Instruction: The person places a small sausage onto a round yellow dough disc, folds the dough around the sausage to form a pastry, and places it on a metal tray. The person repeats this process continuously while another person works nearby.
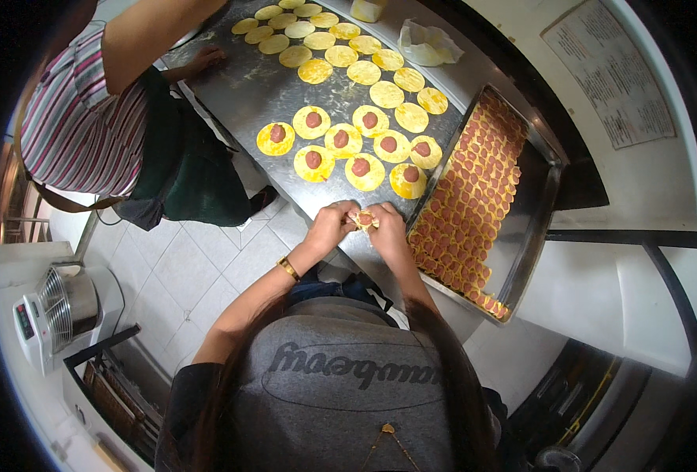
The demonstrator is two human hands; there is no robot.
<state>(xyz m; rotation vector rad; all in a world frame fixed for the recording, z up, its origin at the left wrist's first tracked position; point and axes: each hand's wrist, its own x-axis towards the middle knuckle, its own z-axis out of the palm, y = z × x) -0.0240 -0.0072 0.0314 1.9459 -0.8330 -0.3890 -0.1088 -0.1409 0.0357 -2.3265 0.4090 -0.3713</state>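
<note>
Between my two hands, just off the steel table's near edge, is a dumpling with yellow dough gathered around reddish-brown filling. My left hand pinches its left side, and my right hand pinches the right. Some filling still shows at the top. Beyond my hands lie several yellow dough rounds, each with a lump of filling on it. To the right, a large metal tray holds many small finished dumplings packed in rows.
Several bare dough rounds cover the far part of the steel table. A crumpled plastic bag and a yellowish tub sit at its back edge. On the left stands another person in a striped shirt. A mixer is at lower left.
</note>
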